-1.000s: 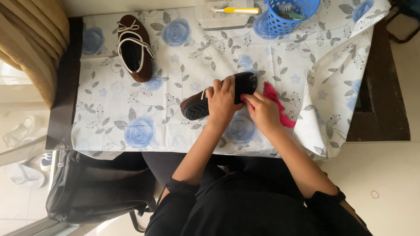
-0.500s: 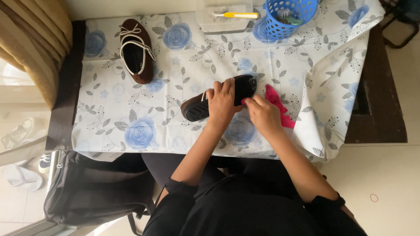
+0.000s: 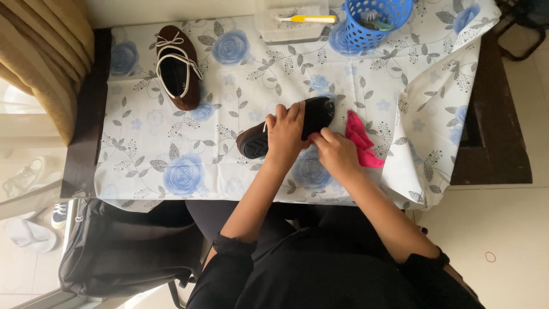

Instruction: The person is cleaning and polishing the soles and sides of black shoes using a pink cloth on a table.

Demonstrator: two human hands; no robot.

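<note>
My left hand (image 3: 284, 135) grips a dark brown shoe (image 3: 315, 112) turned on its side, its black sole facing me, on the flower-print tablecloth (image 3: 240, 86). My right hand (image 3: 336, 153) holds a pink cloth (image 3: 360, 140) and presses part of it against the shoe's sole edge. The rest of the cloth trails to the right on the table. The matching brown shoe (image 3: 178, 66) with white laces lies upright at the back left.
A blue plastic basket (image 3: 374, 20) holding brushes stands at the back. Beside it is a clear tray (image 3: 289, 31) with a yellow toothbrush (image 3: 306, 19) on top. A curtain (image 3: 40, 57) hangs at left; a black bag (image 3: 120, 246) sits on the floor.
My right hand with the cloth has slid left and slightly toward me along the shoe's sole. The left hand keeps its hold on the shoe.
</note>
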